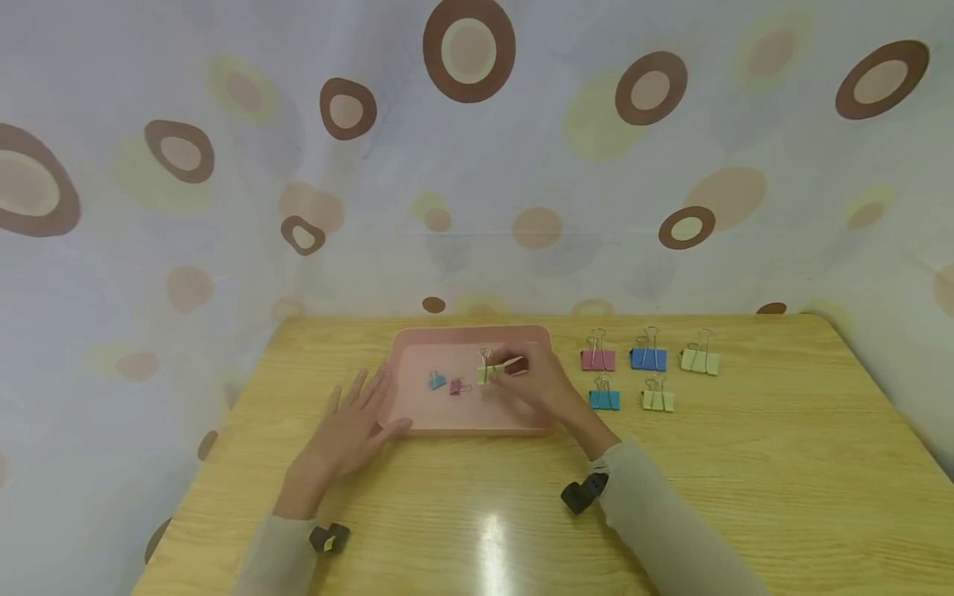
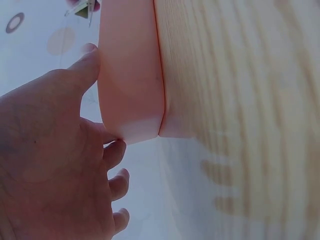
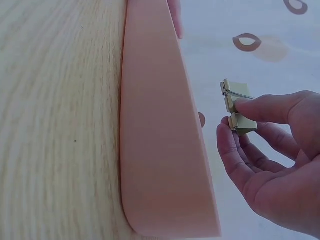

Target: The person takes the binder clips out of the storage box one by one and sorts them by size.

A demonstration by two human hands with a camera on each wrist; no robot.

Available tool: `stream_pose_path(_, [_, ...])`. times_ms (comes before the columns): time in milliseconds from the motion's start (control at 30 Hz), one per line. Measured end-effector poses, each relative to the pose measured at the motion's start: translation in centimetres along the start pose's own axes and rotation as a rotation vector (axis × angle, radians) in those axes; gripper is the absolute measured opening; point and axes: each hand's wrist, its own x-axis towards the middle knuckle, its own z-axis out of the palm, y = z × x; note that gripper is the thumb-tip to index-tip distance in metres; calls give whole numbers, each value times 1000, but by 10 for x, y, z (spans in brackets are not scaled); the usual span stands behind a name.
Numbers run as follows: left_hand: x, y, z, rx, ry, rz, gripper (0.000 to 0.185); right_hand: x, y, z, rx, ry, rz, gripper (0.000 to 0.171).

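Both sleeved forearms come in over the near edge of the pale wooden table, on which sits a shallow pink plastic tray — the landmark for everything else. At the tray's near-left corner lies the left hand, fingers straight and spread, thumb against the tray's wall. Above the tray's right half, the right hand pinches a small pale-yellow metal binder clip between thumb and fingertips (lifted off the tray floor). Inside the tray, left of that clip, lie a small blue binder clip and a small pink binder clip. Right of the tray stand five larger binder clips in two rows — pink, blue, yellow, then blue, yellow.
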Motion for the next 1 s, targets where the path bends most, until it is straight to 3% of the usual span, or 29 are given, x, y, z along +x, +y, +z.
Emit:
stream_pose_path(233, [1, 1, 0, -10, 6, 8, 84, -20, -1, -6, -37, 46, 42, 15])
stream_pose_path(400, [0, 1, 0, -29, 33, 26, 83, -36, -1, -15, 7, 55, 15, 15])
stream_pose_path(633, [-1, 0, -2, -9, 13, 6, 83, -58, -7, -34, 43, 44, 33, 19])
stream_pose_path(833, [0, -3, -1, 0, 25, 16, 83, -71, -8, -49, 0, 76, 7, 20])
stream_pose_path(1000, [3, -8, 6, 0, 33, 30, 83, -85, -6, -58, -10, 88, 36, 21])
